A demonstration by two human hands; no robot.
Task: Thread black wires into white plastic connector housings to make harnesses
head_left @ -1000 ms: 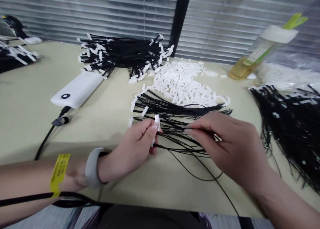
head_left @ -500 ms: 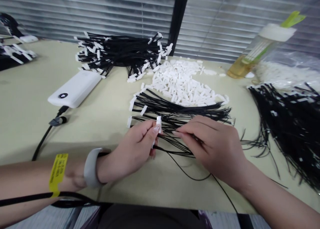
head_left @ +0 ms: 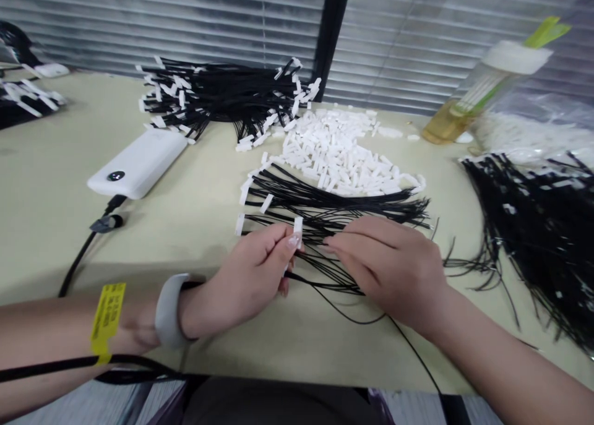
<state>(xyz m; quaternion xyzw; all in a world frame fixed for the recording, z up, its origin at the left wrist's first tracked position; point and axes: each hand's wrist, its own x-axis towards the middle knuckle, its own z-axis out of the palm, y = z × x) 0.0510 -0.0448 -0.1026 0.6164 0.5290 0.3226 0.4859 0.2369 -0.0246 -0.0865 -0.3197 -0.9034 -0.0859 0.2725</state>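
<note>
A small white connector housing (head_left: pixel 297 226) stands upright between the thumb and fingers of my left hand (head_left: pixel 260 267), which is closed around it. Black wires run rightward from beneath these fingers. My right hand (head_left: pixel 394 270) is closed in a pinch just right of the housing, over the wires; a thin black wire (head_left: pixel 343 313) loops below it. Its fingertips hide most of what they pinch. Behind both hands lies a row of black wires (head_left: pixel 325 196) with white housings on their left ends.
Loose white housings (head_left: pixel 334 146) are heaped behind the wires. Bundled cables (head_left: pixel 223 94) lie at the back, a white power bank (head_left: pixel 139 162) at left. More black wires (head_left: pixel 533 227) lie at right, near a tilted-looking bottle (head_left: pixel 468 103) and a plastic bag (head_left: pixel 533 131).
My right hand has shifted very slightly, its fingers curling closer together. The white housing in my left hand has moved slightly right. The thin wire loop has lifted a little.
</note>
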